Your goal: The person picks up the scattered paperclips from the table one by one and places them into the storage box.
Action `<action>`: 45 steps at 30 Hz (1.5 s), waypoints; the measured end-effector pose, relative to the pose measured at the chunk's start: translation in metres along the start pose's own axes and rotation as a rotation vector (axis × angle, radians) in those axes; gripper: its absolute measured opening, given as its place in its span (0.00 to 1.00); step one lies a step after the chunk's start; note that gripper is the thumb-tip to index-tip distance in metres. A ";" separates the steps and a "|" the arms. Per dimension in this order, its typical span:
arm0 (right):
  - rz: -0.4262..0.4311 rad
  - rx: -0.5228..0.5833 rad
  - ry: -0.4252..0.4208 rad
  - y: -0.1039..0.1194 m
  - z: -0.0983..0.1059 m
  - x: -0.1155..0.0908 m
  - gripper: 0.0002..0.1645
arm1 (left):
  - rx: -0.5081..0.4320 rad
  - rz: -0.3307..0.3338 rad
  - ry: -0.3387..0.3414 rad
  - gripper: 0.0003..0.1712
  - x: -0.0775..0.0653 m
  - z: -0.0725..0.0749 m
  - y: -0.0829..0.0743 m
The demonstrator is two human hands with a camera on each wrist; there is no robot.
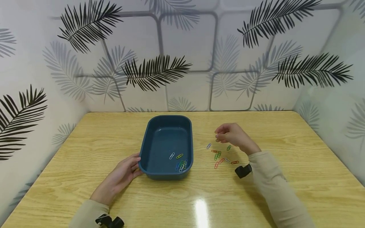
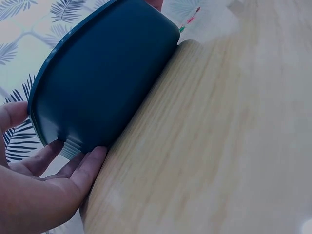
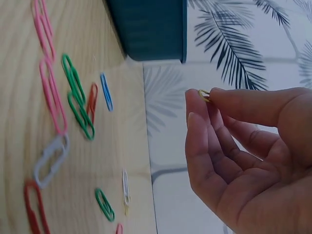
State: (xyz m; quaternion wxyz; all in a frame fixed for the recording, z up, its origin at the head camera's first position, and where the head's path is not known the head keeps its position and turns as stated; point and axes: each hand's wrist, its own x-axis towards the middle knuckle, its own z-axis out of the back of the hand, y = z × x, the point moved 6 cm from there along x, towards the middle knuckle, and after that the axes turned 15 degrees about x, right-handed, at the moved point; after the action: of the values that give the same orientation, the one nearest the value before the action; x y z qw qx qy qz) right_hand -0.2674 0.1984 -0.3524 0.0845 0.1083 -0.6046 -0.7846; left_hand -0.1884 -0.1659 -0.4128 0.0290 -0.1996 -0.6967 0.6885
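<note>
A dark blue plastic bin (image 1: 166, 176) stands on the table with several coloured paper clips (image 1: 181, 166) inside, near its front right corner. My left hand (image 1: 123, 172) holds the bin at its left side; in the left wrist view, one digit meets the rim and the other fingers (image 2: 90, 168) bend against the lower wall. To the right, above loose paper clips, my right hand (image 1: 232, 135) is raised. It pinches a small yellow paper clip (image 3: 204, 95) between thumb and fingertips, most of it hidden. Green paper clips (image 3: 73, 80) lie beneath among pink, red, blue and white ones.
The wooden table (image 1: 94, 139) meets a wall (image 1: 188, 44) with leaf patterns at the back and sides. Black wrist cameras (image 1: 243, 171) sit on both sleeves. Glare shows on the tabletop near the front middle.
</note>
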 end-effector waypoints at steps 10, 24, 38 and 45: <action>0.020 0.016 0.056 0.007 -0.028 0.001 0.14 | -0.007 0.013 0.013 0.33 0.005 0.003 -0.003; 0.035 0.083 0.093 0.018 -0.066 -0.007 0.10 | 0.000 0.005 0.025 0.33 0.007 0.006 -0.004; 0.056 0.085 0.143 0.025 -0.094 -0.019 0.08 | 0.008 0.003 0.019 0.33 0.006 0.004 -0.002; 0.070 0.086 0.150 0.027 -0.096 -0.022 0.09 | 0.015 0.003 0.021 0.33 0.005 0.004 -0.002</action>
State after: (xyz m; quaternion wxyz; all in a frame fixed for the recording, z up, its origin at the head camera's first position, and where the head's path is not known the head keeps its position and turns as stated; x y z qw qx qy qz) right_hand -0.2205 0.1082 -0.3483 0.1521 0.1493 -0.6333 -0.7440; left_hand -0.1942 -0.1677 -0.4121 0.0368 -0.2078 -0.6910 0.6914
